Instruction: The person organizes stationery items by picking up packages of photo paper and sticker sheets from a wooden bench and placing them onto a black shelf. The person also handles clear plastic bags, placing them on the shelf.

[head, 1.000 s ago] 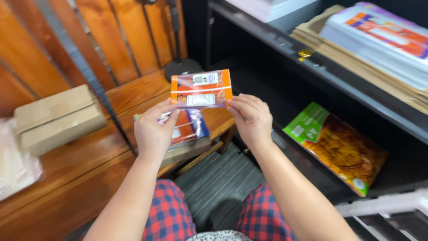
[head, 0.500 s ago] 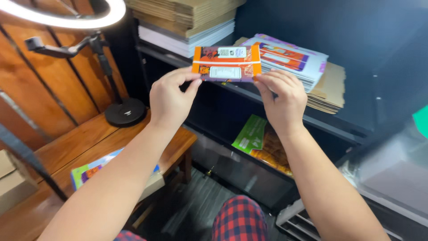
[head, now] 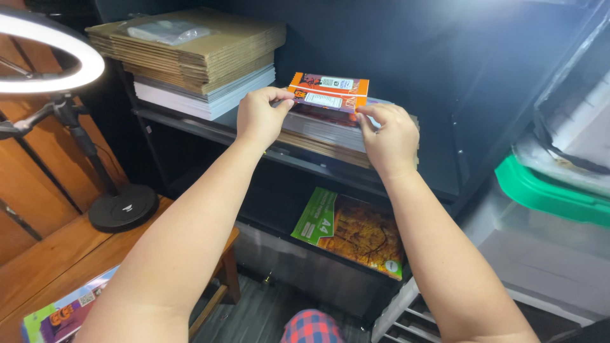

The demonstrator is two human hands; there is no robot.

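Note:
A flat orange packet [head: 328,91] with white labels is held at both ends over the upper shelf. My left hand [head: 261,116] grips its left end and my right hand [head: 389,138] grips its right end. The packet rests on or just above a stack of similar flat packets [head: 324,130] lying on the dark shelf [head: 190,126]. I cannot tell whether it touches the stack.
A pile of brown cardboard sheets over white sheets [head: 197,54] sits on the shelf's left. A green and orange paper ream [head: 352,230] lies on the lower shelf. A ring light [head: 51,60] on a round-based stand stands at left. A green-lidded bin [head: 549,190] is at right.
Both hands have carried the orange packet up from over the wooden bench and forward to the upper shelf, onto the stack of packets. The view has swung right and up.

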